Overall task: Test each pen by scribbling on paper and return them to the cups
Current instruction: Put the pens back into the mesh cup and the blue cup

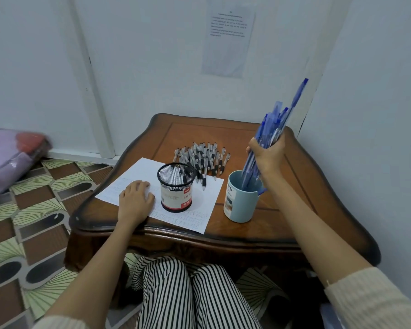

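One partial "Ball" label (187, 197) on mesh cup (173, 179)

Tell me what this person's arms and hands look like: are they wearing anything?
Both the left hand and the right hand are bare: no gloves, and no ring or watch shows. The forearms are uncovered. Each arm has a cream knit sleeve, the left sleeve and the right sleeve, ending near the elbow.

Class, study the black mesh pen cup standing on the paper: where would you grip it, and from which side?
Probably grip the mesh pen cup round its labelled lower wall, coming from the near right. It stands upright and round; grey pens lie behind it, and the left hand rests at its left.
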`<state>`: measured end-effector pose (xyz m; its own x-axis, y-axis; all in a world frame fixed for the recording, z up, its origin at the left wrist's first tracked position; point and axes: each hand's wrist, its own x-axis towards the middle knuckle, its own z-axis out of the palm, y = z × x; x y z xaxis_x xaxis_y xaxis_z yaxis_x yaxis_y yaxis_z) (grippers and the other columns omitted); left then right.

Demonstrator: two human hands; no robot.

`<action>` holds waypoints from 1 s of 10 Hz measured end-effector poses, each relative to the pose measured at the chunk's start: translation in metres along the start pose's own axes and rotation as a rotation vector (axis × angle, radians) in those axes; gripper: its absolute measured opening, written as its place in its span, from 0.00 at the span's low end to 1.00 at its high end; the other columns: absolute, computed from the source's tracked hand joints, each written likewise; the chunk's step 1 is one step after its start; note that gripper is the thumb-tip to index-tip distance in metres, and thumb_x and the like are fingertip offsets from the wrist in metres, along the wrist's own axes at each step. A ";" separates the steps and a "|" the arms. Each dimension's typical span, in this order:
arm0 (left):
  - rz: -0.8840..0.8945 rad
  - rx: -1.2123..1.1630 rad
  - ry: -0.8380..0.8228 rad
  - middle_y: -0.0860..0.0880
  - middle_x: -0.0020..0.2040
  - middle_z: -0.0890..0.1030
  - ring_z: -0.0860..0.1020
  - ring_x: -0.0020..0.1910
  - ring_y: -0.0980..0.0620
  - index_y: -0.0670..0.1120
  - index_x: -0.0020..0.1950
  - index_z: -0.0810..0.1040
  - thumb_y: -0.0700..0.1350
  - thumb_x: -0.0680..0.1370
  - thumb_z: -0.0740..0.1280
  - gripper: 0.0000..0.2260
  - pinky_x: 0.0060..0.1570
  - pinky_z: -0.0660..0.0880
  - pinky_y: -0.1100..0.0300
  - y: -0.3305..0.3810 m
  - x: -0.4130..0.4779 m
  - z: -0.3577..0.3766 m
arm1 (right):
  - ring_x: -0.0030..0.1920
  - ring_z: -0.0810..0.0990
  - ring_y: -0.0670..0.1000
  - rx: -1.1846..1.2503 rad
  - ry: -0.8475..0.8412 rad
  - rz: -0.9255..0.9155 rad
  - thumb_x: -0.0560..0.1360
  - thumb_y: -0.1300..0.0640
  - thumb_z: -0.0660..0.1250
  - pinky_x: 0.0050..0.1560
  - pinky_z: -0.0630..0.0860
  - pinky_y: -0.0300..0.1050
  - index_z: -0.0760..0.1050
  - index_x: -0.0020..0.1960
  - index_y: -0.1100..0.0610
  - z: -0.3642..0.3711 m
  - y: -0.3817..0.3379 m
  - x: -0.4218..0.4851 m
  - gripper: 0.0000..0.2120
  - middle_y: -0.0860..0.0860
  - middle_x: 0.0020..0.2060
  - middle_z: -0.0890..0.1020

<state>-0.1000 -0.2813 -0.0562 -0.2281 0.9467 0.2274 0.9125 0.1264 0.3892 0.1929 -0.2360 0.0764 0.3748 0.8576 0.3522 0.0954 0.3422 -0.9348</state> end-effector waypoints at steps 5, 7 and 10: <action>-0.008 0.009 -0.007 0.44 0.71 0.66 0.63 0.70 0.45 0.45 0.69 0.68 0.47 0.80 0.58 0.18 0.69 0.58 0.46 0.000 0.001 0.000 | 0.48 0.78 0.55 -0.006 -0.332 0.238 0.71 0.65 0.70 0.58 0.76 0.55 0.68 0.58 0.57 -0.007 0.004 -0.007 0.18 0.57 0.49 0.76; -0.011 0.014 -0.013 0.44 0.71 0.66 0.63 0.70 0.45 0.45 0.69 0.68 0.48 0.80 0.58 0.18 0.69 0.58 0.46 -0.001 0.001 0.000 | 0.41 0.78 0.51 0.053 -0.374 0.209 0.70 0.58 0.72 0.50 0.77 0.47 0.72 0.51 0.57 -0.007 -0.001 -0.006 0.13 0.51 0.39 0.77; -0.005 0.007 -0.010 0.44 0.71 0.66 0.63 0.71 0.45 0.45 0.69 0.68 0.47 0.80 0.58 0.18 0.69 0.58 0.46 0.000 0.001 -0.001 | 0.29 0.75 0.48 0.246 -0.417 0.202 0.78 0.48 0.61 0.37 0.76 0.42 0.72 0.37 0.57 -0.011 -0.004 -0.002 0.16 0.48 0.27 0.77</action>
<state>-0.1003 -0.2811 -0.0550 -0.2296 0.9490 0.2161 0.9137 0.1337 0.3838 0.2015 -0.2436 0.0791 -0.0401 0.9787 0.2011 -0.1793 0.1910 -0.9651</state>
